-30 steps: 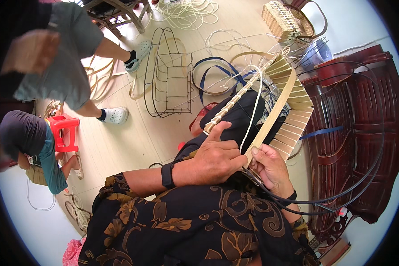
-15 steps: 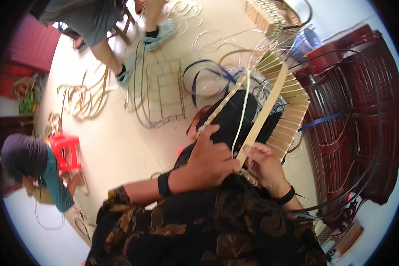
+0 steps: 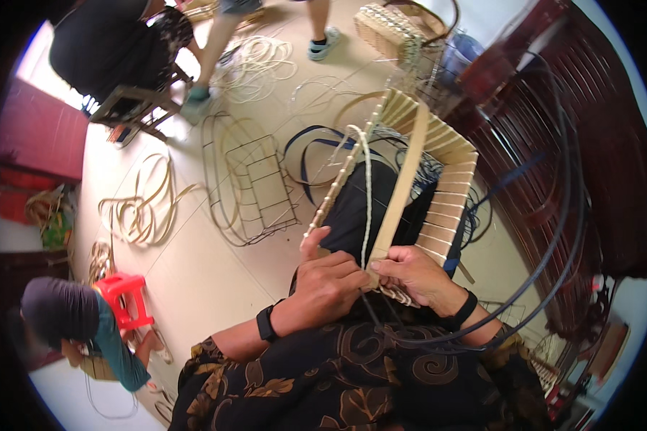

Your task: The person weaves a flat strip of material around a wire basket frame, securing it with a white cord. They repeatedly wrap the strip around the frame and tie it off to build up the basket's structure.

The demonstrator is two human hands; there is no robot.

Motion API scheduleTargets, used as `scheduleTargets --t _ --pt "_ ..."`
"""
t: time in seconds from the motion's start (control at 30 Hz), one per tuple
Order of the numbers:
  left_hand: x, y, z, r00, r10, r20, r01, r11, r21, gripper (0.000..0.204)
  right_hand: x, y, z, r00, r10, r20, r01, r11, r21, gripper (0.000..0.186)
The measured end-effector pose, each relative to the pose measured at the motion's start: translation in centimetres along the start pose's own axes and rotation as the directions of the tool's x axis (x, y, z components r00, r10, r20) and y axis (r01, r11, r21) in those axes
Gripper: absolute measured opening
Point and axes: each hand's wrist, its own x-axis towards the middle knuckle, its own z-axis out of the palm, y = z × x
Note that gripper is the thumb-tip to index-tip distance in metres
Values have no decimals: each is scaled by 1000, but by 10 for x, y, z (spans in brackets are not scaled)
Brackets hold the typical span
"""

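A half-woven basket [image 3: 449, 208] lies on my lap, its open wall wrapped in pale flat strips with a corded rim. A wide tan strip [image 3: 402, 190] runs lengthwise across its opening. Beside it hangs a white twisted cord [image 3: 369, 190], which reaches down between my hands. My right hand [image 3: 420, 280] pinches the strip's near end between thumb and fingers. My left hand [image 3: 327, 284] is closed at the basket's near left corner, its index finger stretched along the rim. Its thumb meets the strip's end; what lies under the curled fingers is hidden.
Dark cable loops [image 3: 546, 266] arch over my right forearm near a dark red wooden bench [image 3: 553, 165]. A wire frame [image 3: 259, 183] and coiled strips [image 3: 147, 208] lie on the floor. Other people are around; one sits by a red plastic stool [image 3: 126, 298].
My view has shifted, so the surroundings sit differently. The walking person has stepped farther off, and a seated person shows at upper left. Both my hands stay at the strip's near end.
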Motion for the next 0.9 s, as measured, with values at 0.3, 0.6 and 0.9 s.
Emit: scheduleTargets --t 0.3,0.6,0.9 --pt "-5 2 5 997 14 -73 -13 1000 16 17 -3 4 2 999 0 -46 3 996 84 13" --pt "-8 -1 8 991 43 -125 -46 999 -22 14 -3 3 3 998 0 -70 7 996 92 12" --pt "-10 -3 12 987 34 -155 -43 998 -51 11 0 8 2 997 12 -72 -6 996 85 12"
